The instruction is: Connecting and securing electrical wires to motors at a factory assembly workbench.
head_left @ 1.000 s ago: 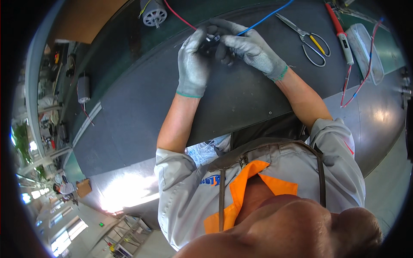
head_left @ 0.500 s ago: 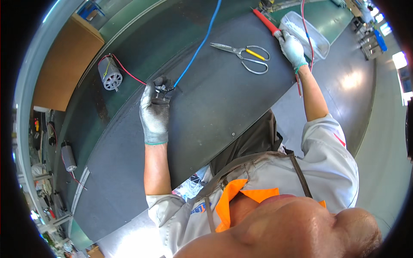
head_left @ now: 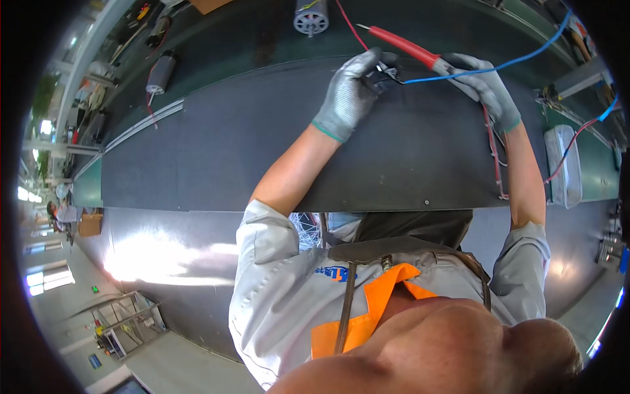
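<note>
Red pointed tool (head_left: 407,48) is gripped by the right hand (head_left: 489,88), blue wire (head_left: 423,80) apparently pinched by the left hand (head_left: 350,98); positioning judged in hand, tip alignment called for.

Blue wire (head_left: 446,78) bars between the hands (head_left: 346,98) (head_left: 491,88); nearer tabletop (head_left: 407,151) leaves room.

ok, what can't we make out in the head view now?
- Red wire, lower end: head view, hidden by the left grip.
- Red tool, rear end: head view, covered by the right grip.
- Upper motor, far end: head view, cut off by top edge.
- Pale tray, contents: head view, too small to tell.
</note>
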Action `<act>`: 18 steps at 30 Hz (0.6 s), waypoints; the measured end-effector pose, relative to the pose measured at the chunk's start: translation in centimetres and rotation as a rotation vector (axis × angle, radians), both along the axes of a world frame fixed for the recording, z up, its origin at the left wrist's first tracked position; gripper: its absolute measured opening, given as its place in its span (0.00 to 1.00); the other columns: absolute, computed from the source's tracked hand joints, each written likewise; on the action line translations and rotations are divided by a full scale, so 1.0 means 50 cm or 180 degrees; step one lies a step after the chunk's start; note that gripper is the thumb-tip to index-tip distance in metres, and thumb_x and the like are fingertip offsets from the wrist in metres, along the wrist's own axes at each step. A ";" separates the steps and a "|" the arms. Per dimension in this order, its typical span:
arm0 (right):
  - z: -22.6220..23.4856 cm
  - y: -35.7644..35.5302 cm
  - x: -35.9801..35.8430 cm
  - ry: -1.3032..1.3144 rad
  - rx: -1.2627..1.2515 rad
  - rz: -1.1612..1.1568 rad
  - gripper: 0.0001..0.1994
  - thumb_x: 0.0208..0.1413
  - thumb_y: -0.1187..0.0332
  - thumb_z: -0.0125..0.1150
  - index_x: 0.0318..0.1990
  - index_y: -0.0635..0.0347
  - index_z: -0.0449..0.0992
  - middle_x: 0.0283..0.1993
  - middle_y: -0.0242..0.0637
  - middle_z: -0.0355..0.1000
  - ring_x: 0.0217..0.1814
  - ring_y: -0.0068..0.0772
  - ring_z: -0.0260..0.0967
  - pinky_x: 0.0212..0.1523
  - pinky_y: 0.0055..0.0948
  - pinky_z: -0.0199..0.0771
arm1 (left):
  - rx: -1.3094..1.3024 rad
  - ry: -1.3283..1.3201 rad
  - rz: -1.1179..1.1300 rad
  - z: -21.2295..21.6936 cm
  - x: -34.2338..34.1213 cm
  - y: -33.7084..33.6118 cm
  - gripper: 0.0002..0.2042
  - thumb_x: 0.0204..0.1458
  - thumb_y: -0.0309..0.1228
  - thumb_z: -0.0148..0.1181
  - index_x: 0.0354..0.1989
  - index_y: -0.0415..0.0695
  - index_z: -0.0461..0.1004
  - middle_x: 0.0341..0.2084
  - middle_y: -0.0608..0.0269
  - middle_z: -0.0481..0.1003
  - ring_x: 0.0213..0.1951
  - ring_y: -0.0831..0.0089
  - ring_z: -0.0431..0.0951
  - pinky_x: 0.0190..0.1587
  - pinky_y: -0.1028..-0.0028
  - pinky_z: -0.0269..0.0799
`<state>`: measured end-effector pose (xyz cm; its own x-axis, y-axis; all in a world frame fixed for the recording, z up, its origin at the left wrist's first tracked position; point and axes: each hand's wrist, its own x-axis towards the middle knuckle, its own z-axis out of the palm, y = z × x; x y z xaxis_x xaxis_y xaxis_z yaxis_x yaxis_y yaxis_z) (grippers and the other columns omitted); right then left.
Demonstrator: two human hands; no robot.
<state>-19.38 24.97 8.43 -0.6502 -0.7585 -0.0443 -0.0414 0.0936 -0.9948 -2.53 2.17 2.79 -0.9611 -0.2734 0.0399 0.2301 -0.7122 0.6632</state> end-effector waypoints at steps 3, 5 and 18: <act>0.008 -0.119 -0.018 0.0946 0.0643 0.0598 0.22 0.57 0.71 0.62 0.57 0.75 0.74 0.48 0.41 0.77 0.48 0.25 0.75 0.50 0.23 0.76 | 0.0010 0.0012 0.0105 0.009 0.002 -0.001 0.14 0.65 0.38 0.54 0.47 0.40 0.78 0.42 0.56 0.81 0.48 0.62 0.80 0.55 0.61 0.75; -0.020 -0.179 -0.017 0.0867 -0.0164 0.0860 0.21 0.54 0.71 0.62 0.55 0.74 0.75 0.44 0.41 0.77 0.46 0.26 0.75 0.47 0.22 0.76 | 0.0149 0.0055 0.0146 0.025 0.007 0.005 0.15 0.65 0.37 0.53 0.47 0.38 0.78 0.43 0.55 0.80 0.48 0.62 0.80 0.55 0.61 0.75; -0.042 -0.162 0.003 0.2402 0.0987 0.0135 0.19 0.60 0.61 0.66 0.55 0.62 0.79 0.47 0.43 0.80 0.48 0.30 0.77 0.50 0.30 0.74 | 0.0230 0.0189 0.0143 -0.016 0.010 -0.016 0.12 0.64 0.33 0.54 0.46 0.38 0.77 0.40 0.56 0.81 0.42 0.66 0.81 0.49 0.63 0.76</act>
<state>-19.21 16.88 6.35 -0.5598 -0.8084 0.1820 -0.6995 0.3433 -0.6268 -2.01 1.39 1.97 -0.9443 -0.3205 0.0750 0.3004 -0.7457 0.5948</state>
